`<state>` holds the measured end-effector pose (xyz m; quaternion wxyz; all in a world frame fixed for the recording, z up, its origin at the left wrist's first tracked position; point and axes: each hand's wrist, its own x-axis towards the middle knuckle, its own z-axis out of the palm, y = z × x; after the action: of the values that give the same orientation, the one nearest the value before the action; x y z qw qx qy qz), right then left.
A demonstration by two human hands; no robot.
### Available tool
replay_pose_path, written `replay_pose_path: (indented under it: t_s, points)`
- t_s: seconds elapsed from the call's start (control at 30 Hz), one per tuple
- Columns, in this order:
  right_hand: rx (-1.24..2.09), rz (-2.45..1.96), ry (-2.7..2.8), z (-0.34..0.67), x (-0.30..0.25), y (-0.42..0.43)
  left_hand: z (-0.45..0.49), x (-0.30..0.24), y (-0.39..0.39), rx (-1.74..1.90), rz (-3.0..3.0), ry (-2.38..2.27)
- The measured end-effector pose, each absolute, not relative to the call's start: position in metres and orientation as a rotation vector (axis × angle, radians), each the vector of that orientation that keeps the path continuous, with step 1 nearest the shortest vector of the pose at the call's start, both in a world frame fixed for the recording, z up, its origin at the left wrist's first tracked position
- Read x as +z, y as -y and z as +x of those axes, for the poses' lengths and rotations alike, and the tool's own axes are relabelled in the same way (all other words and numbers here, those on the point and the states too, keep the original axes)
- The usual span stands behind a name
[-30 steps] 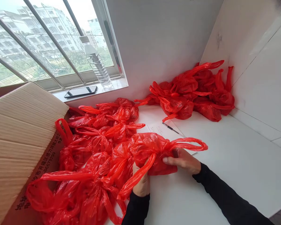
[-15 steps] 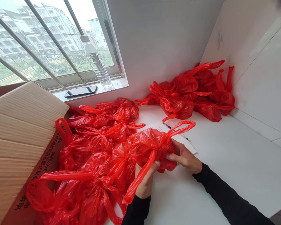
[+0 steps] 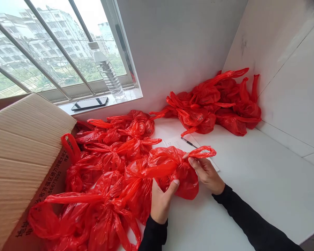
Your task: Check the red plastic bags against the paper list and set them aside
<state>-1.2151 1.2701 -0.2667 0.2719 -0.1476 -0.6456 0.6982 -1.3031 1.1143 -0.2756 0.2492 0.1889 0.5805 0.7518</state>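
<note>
A knotted red plastic bag (image 3: pixel 187 181) is between my two hands, its contents hidden. My left hand (image 3: pixel 161 202) grips its near left side, thumb across the front and fingers partly hidden beneath. On the right, my right hand (image 3: pixel 206 174) pinches the bag close to its knot, by the base of a looped handle (image 3: pixel 202 152). Just left of my left hand lie several more tied red bags (image 3: pixel 110 195), heaped together with their handles sticking out.
A cardboard box (image 3: pixel 28 139) stands at the left. More red bags (image 3: pixel 211 104) are piled in the back corner of the white table (image 3: pixel 251 174). A notepad (image 3: pixel 172 141) and pen (image 3: pixel 188 142) lie behind my hands. On the windowsill are a phone (image 3: pixel 90 103) and a water bottle (image 3: pixel 108 75).
The held bag has turned, and its loose handle now lies across it to the left instead of hanging over my left hand. My right hand has shifted its grip to the knot and looped handle.
</note>
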Motion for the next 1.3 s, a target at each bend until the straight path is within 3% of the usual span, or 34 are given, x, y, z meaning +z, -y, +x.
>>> replay_pose_path:
  t_s: [0.17, 0.53, 0.73, 0.93, 1.13, 1.3]
  points:
    - [1.809, -0.419, 1.738, -1.216, -0.269, -1.272, -1.297, -0.269, -1.114, 2.191, 0.382, -1.775]
    - [1.91, -0.268, 1.878, -1.208, -0.266, -1.269, -1.294, -0.269, -1.107, 2.156, 0.621, -1.909]
    - [1.706, -0.343, 1.958, -1.203, -0.269, -1.265, -1.299, -0.264, -1.1, 2.252, 0.439, -2.059]
    - [1.932, -0.248, 1.903, -1.202, -0.268, -1.258, -1.297, -0.241, -1.09, 2.039, 0.567, -2.429]
    - [2.023, -0.12, 1.908, -1.196, -0.266, -1.257, -1.275, -0.25, -1.1, 1.699, 0.434, -2.191]
    - [1.97, -0.047, 1.954, -1.189, -0.26, -1.258, -1.275, -0.227, -1.107, 1.948, 0.345, -1.791]
